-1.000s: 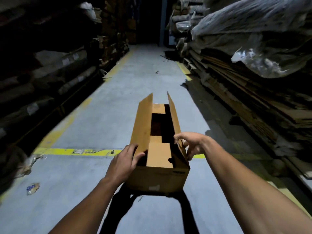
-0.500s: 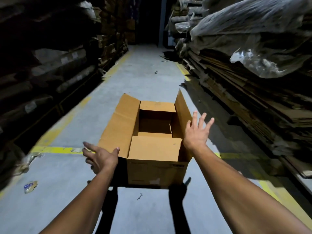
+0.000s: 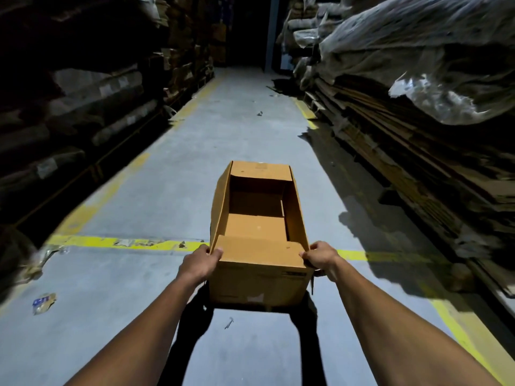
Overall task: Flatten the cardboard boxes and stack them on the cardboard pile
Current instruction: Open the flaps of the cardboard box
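Head view: left hand (image 3: 198, 263) and right hand (image 3: 320, 256) grip the light, stiff cardboard box (image 3: 260, 247) at its six-o'clock corners, a sound hold.

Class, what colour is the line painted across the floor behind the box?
Yellow line, worn in places; head view.

Box (image 3: 259, 277) underside, L shelves (image 3: 69, 107) dark

Two bare forearms enter from the bottom edge, one from about seven o'clock and one from about five o'clock, with no sleeve on the visible length of either. The left hand (image 3: 199, 263) and the right hand (image 3: 320, 258) wear nothing: no gloves, rings, watch or wristband. Both arms are lean, tapering to narrow wrists
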The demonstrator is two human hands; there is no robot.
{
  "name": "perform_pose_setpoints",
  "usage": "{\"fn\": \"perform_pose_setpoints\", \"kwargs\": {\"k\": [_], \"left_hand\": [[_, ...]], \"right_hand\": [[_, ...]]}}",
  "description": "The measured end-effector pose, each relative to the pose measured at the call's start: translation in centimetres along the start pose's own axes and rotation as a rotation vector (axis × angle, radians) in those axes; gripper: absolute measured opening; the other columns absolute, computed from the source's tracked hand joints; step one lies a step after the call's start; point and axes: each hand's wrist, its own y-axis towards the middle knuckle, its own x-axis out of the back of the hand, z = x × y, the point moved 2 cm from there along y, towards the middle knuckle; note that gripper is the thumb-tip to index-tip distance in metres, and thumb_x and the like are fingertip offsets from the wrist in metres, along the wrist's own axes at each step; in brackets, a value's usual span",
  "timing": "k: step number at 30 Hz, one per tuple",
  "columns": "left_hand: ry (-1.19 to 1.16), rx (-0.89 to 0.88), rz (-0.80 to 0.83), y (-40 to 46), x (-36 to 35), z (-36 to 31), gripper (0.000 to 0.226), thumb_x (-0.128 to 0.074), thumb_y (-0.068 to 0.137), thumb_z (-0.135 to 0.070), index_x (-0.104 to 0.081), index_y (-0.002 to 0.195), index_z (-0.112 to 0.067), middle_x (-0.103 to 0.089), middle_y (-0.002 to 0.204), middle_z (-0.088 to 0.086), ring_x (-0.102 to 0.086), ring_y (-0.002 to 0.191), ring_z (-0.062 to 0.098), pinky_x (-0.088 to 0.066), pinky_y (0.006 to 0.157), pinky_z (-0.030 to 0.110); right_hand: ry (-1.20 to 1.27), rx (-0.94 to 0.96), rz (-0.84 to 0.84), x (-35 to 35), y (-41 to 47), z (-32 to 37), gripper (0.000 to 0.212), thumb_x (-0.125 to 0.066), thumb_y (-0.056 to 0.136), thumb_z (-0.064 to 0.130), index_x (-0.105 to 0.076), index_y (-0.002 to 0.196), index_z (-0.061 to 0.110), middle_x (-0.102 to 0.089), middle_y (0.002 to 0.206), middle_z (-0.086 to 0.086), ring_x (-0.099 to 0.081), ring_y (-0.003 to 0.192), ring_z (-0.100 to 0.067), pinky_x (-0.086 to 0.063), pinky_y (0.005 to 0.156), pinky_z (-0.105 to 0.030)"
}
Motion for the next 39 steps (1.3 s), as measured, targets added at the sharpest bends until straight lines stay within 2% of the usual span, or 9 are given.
{"fn": "perform_pose_setpoints", "kwargs": {"k": [5, 9, 14, 19, 23, 25, 30, 35, 39], "left_hand": [[0.012, 0.004, 0.092, 0.4, 1.6, 0.3, 0.037, -0.061, 0.093, -0.050, -0.061, 0.108, -0.016, -0.076, 0.094, 0.010, -0.078, 0.079, 0.024, -0.047, 0.060, 0.030], [0.232, 0.035, -0.008, 0.1, 2.4, 0.8, 0.083, -0.053, 0.076, -0.084, -0.056, 0.131, -0.021, -0.068, 0.129, 0.007, -0.067, 0.114, 0.031, -0.054, 0.089, 0.042], [0.353, -0.179, -0.161, -1.7, 2.2, -2.7, 0.073, -0.053, 0.101, -0.035, -0.013, 0.162, -0.031, -0.050, 0.150, 0.009, -0.052, 0.132, 0.037, -0.051, 0.098, 0.049], [0.582, -0.140, -0.029, -3.0, 1.2, -4.6, 0.078, -0.056, 0.094, -0.009, -0.018, 0.161, -0.020, -0.053, 0.144, 0.015, -0.050, 0.133, 0.040, -0.050, 0.096, 0.048], [0.784, -0.080, 0.187, -3.4, 1.8, -5.9, 0.049, -0.056, 0.095, -0.009, -0.050, 0.144, -0.009, -0.058, 0.138, 0.012, -0.061, 0.120, 0.031, -0.055, 0.097, 0.039], [0.807, -0.075, 0.189, -3.0, 2.0, -5.7, 0.043, -0.055, 0.094, -0.016, -0.057, 0.137, -0.012, -0.058, 0.138, 0.010, -0.061, 0.116, 0.029, -0.055, 0.091, 0.037], [0.493, -0.277, -0.015, -2.2, 1.7, -5.0, 0.041, -0.042, 0.105, -0.048, -0.064, 0.132, -0.028, -0.048, 0.154, 0.006, -0.044, 0.138, 0.033, -0.042, 0.112, 0.051], [0.157, -0.245, 0.030, -2.7, 5.0, -7.0, 0.073, -0.026, 0.104, -0.070, -0.071, 0.098, -0.013, -0.071, 0.120, 0.013, -0.065, 0.107, 0.036, -0.048, 0.090, 0.038], [-0.203, -0.033, 0.537, -4.3, 6.9, -7.6, 0.084, -0.041, 0.091, -0.085, -0.076, 0.101, -0.009, -0.073, 0.093, 0.009, -0.072, 0.081, 0.026, -0.051, 0.080, 0.036]], "right_hand": [[-0.118, -0.006, 0.044, 1.0, -0.4, 0.9, 0.022, -0.051, 0.092, 0.005, -0.059, 0.112, 0.010, -0.070, 0.109, -0.017, -0.075, 0.088, -0.028, -0.066, 0.068, -0.043], [-0.432, -0.090, 0.212, 2.6, -2.3, 3.3, 0.013, -0.055, 0.097, 0.011, -0.065, 0.099, 0.004, -0.070, 0.112, -0.012, -0.073, 0.092, -0.027, -0.062, 0.086, -0.038], [-0.532, 0.036, -0.153, 0.7, -2.3, 4.5, 0.053, -0.064, 0.094, 0.017, -0.043, 0.142, 0.018, -0.056, 0.139, -0.013, -0.056, 0.127, -0.033, -0.050, 0.095, -0.042], [-0.847, 0.078, 0.105, 0.2, -4.4, 6.1, 0.058, -0.055, 0.101, 0.009, -0.037, 0.156, 0.015, -0.049, 0.149, -0.017, -0.051, 0.135, -0.036, -0.049, 0.103, -0.040], [-1.114, 0.040, 0.222, 1.1, -6.2, 8.3, 0.022, -0.055, 0.104, 0.016, -0.067, 0.121, 0.010, -0.055, 0.090, -0.008, -0.055, 0.103, -0.027, -0.045, 0.086, -0.026], [-1.110, -0.030, 0.213, 0.9, -5.7, 7.9, 0.022, -0.052, 0.103, 0.018, -0.066, 0.114, 0.005, -0.060, 0.102, -0.012, -0.055, 0.106, -0.030, -0.048, 0.098, -0.030], [-0.901, 0.158, 0.151, 0.8, -5.9, 9.2, 0.047, -0.043, 0.105, 0.023, -0.047, 0.149, 0.006, -0.044, 0.158, -0.014, -0.048, 0.141, -0.033, -0.043, 0.116, -0.045], [-0.636, 0.095, 0.362, 3.7, -6.9, 11.3, 0.027, -0.051, 0.091, 0.030, -0.071, 0.088, 0.012, -0.066, 0.093, -0.010, -0.061, 0.080, -0.025, -0.054, 0.075, -0.035], [-0.786, 0.006, 0.619, 4.0, -7.6, 11.9, 0.028, -0.064, 0.097, 0.028, -0.076, 0.113, 0.010, -0.077, 0.102, -0.006, -0.070, 0.099, -0.025, -0.059, 0.087, -0.041]]}}
